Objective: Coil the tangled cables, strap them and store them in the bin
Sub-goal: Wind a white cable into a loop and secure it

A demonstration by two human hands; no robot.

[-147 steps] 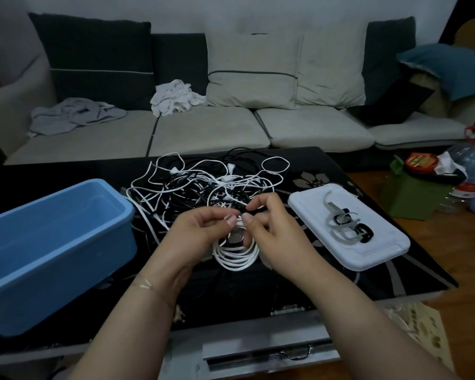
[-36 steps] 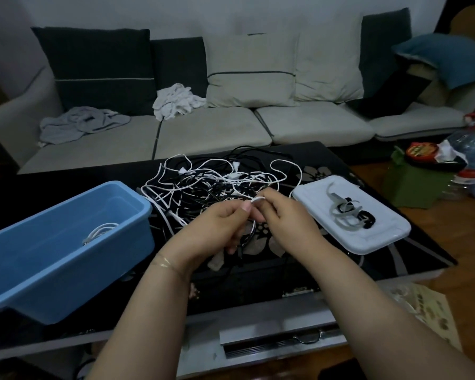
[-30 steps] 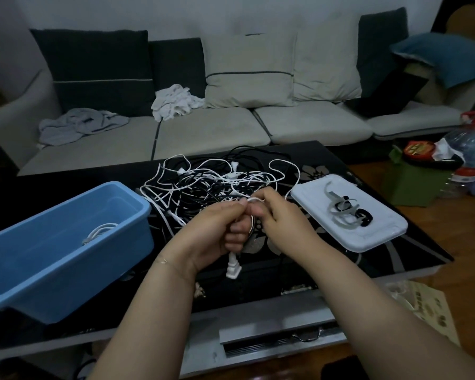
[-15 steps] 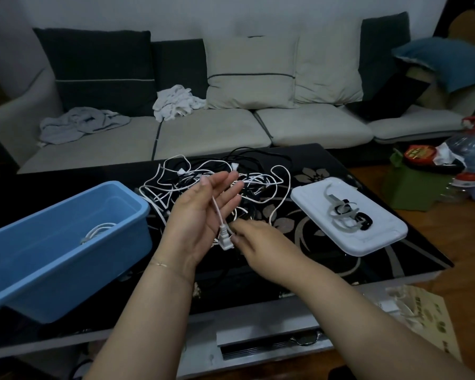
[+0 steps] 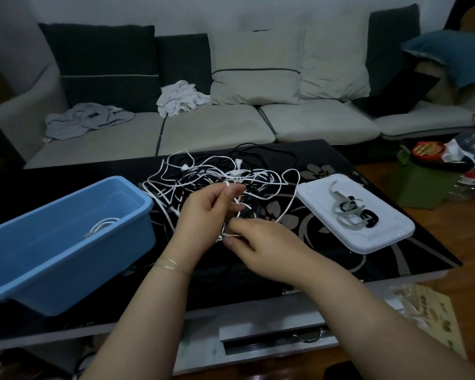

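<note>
A tangle of white and black cables (image 5: 220,174) lies on the black glass table (image 5: 340,259). My left hand (image 5: 203,212) is raised in front of it and pinches a white cable between thumb and forefinger. Just below, my right hand (image 5: 261,242) pinches a lower stretch of the same white cable. The blue bin (image 5: 66,259) stands at the left with one coiled white cable (image 5: 102,224) inside. Grey and black straps (image 5: 348,212) lie on a white lid (image 5: 381,237) at the right.
A sofa (image 5: 217,133) with cushions and crumpled cloths runs behind the table. A green box (image 5: 420,187) with bottles and packets stands on the wooden floor at the right. A printed paper sheet (image 5: 433,319) lies by the table's near right corner.
The coiled white cable went from my hands into the bin. Both hands then took up another white cable; my left hand, open half a second ago, now pinches it while my right holds it lower.
</note>
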